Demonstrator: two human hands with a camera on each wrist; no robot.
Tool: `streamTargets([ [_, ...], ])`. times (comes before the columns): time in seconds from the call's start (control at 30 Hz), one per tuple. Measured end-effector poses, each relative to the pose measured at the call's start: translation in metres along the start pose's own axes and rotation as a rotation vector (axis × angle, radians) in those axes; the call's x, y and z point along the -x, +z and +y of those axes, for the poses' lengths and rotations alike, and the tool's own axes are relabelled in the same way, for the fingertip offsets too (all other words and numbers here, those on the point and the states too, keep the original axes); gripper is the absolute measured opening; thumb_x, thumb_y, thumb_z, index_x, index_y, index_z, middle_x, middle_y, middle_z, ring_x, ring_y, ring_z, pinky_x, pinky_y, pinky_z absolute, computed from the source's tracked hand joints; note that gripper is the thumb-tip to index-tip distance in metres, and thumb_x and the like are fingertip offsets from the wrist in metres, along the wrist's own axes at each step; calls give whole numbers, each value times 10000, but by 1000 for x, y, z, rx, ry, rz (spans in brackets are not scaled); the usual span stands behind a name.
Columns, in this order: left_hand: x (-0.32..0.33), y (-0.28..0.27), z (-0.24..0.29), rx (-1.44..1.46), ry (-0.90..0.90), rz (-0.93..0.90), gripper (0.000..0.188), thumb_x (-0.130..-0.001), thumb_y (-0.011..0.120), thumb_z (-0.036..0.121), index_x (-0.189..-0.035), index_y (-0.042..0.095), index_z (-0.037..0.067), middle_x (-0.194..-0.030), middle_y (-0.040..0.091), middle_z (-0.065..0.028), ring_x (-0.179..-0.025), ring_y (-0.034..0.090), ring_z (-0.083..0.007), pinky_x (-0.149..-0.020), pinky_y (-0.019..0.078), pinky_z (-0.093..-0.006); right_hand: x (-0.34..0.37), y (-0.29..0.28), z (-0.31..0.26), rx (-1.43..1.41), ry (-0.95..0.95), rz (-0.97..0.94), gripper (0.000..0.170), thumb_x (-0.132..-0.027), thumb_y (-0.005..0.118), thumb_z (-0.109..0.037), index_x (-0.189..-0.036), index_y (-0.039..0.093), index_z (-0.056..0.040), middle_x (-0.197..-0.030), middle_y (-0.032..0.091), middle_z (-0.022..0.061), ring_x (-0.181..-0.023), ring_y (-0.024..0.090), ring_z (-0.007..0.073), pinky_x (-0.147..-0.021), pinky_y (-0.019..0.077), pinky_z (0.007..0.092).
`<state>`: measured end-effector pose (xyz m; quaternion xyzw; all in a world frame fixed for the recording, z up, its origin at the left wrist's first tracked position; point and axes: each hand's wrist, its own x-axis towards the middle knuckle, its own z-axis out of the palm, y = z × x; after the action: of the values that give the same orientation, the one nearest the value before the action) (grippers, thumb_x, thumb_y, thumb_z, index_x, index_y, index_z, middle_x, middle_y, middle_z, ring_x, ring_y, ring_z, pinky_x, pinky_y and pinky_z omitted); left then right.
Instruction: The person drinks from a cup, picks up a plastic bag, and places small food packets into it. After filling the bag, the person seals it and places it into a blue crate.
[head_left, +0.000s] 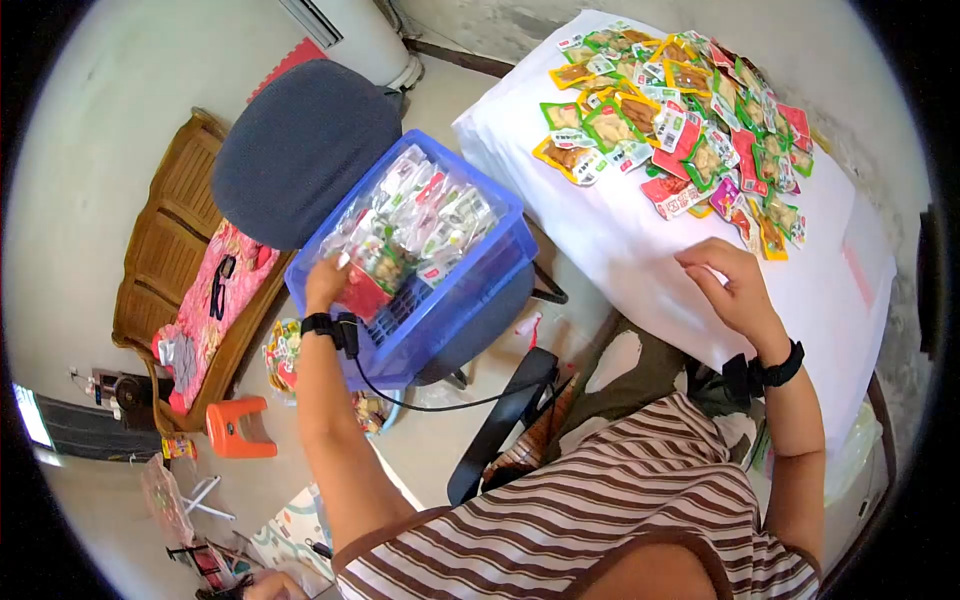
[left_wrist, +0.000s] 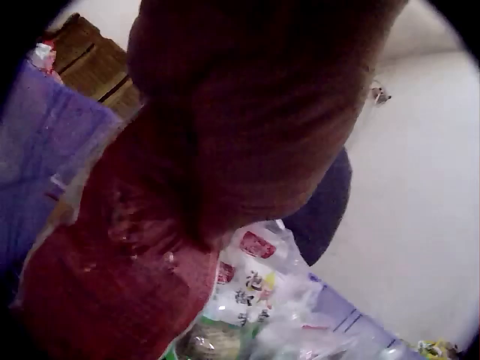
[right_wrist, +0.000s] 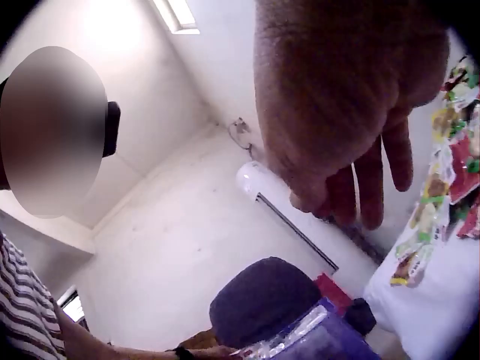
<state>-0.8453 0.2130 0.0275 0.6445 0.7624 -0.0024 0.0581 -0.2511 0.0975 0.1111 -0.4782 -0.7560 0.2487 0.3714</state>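
A: Nearest my head camera: brown-and-white striped shirt [head_left: 560, 500], the wearer's own. What does the left hand [head_left: 325, 285] have?

B: A red packet [head_left: 362, 294]. I log a grasp; the left wrist view shows the hand across the packet's crumpled film. Packet position: inside the blue basket [head_left: 465, 310], toward the wearer's end.

A: Basket contents?

B: Many clear-and-white packets [head_left: 445, 215] heaped toward the far end, and a green-edged pouch [head_left: 385, 266] just beside the red packet. Near the wearer I can see bare slatted floor. Clear plastic lies over part of the rim. The basket stands on a chair [head_left: 305, 150] with a dark padded back.

A: Right hand [head_left: 728, 287]?

B: Released, fingers loosely bent, holding nothing. It hangs over the white cloth [head_left: 590, 240], near a loose pile of pouches [head_left: 690, 120] with green, yellow and red edging.

A: Other containers?

B: One pale-rimmed tub [head_left: 389, 416] on the floor, with packets in it. The left forearm is just beside it; I cannot tell how full it is. An orange stool [head_left: 240, 428] stands farther off.
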Motion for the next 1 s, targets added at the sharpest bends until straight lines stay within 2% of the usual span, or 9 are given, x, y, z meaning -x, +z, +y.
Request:
streamTargets([
  [0.17,-25,33,4,150,-46,-64,318,-834,550,369,-998,612,103,-950,630,-204,-916,584,-394,-765,457,-461,29,2,32,-27,155,39,99,-821,603,-61,-877,634,16,-819,630,121,-754,601,214,-699,459,287],
  [0.37,-25,72,6,297,95,154,290,-819,588,288,-1029,625,92,-1048,612,-184,-969,569,-369,-806,453,-424,57,10,57,-47,324,93,97,-836,594,-68,-878,643,5,-795,621,104,-719,585,160,-667,450,270],
  [0.57,-25,77,-9,67,185,158,395,-843,563,253,-1155,562,10,-1131,574,-230,-1000,560,-388,-890,425,-434,73,0,68,3,408,31,141,-845,584,-119,-919,649,-18,-862,644,131,-782,622,257,-716,496,329],
  [0.6,-37,89,-24,163,240,175,405,-833,565,246,-1150,552,-6,-1155,562,-228,-999,564,-378,-877,433,-437,80,-1,80,-18,307,95,146,-838,589,-135,-918,644,-26,-878,643,139,-788,618,293,-718,497,358],
  [0.63,-54,99,-45,290,121,-2,398,-824,569,212,-1144,545,-24,-1142,565,-234,-1011,563,-365,-875,442,-428,86,-6,88,147,300,36,167,-839,581,-172,-919,639,-38,-894,641,142,-809,612,312,-728,489,387],
  [0.7,-48,78,-35,140,213,70,402,-854,519,175,-1172,503,-72,-1196,528,-255,-1068,529,-384,-878,439,-415,95,-20,86,184,462,25,221,-842,570,-251,-930,637,-60,-895,638,130,-825,606,306,-737,476,397],
  [0.77,-61,67,-49,355,169,-93,542,-799,607,66,-1273,379,-63,-1232,508,-221,-1131,518,-306,-931,436,-363,112,-38,93,211,567,77,230,-835,580,-267,-935,635,-67,-899,639,127,-821,606,306,-732,477,393],
  [0.83,-41,8,-1,479,109,-230,574,-795,615,39,-1297,353,-53,-1223,509,-208,-1097,538,-270,-923,438,-325,135,-57,110,260,586,197,239,-829,581,-272,-951,633,-73,-902,641,125,-819,606,306,-728,478,392],
  [1.0,-21,-67,58,-89,262,-54,462,-846,567,371,-1041,601,-47,-1009,603,-274,-865,585,-344,-748,437,-439,190,-141,168,479,798,634,172,-811,593,-196,-912,654,-71,-881,638,125,-759,603,291,-677,483,376],
])
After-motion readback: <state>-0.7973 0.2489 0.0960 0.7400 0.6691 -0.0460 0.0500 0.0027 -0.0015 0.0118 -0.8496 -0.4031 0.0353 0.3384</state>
